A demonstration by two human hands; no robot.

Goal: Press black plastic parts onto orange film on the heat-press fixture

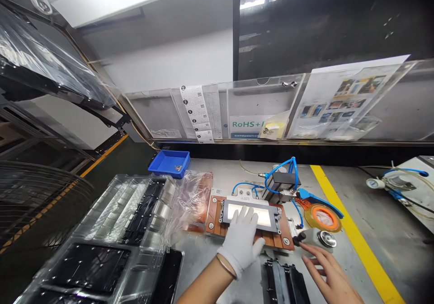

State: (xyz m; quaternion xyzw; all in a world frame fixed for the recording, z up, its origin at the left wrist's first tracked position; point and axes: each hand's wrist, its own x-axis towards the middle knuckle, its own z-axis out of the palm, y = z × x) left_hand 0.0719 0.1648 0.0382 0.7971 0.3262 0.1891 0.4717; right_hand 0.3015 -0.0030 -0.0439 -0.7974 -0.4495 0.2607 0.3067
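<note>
My left hand (242, 240), in a white glove, lies with its fingers spread flat on a grey-framed panel with a pale middle (264, 216). That panel sits on a reddish-brown fixture block (212, 222) with metal screws at its corners. To the right, my bare right hand (327, 270) has its fingers stretched out. Its index fingertip is at a black knob (299, 238) on the fixture's right side; whether they touch I cannot tell. Behind the panel stands a black pneumatic cylinder (283, 184) with blue air hoses. Black plastic parts (285, 281) lie in front of the fixture.
Clear plastic trays with black parts (91, 265) fill the left side. A blue bin (169, 162) stands behind them, near crumpled plastic film (190, 195). On the right are an orange tape roll (322, 218), a metal-topped bottle (326, 239) and a yellow floor-style stripe (352, 231) on the bench.
</note>
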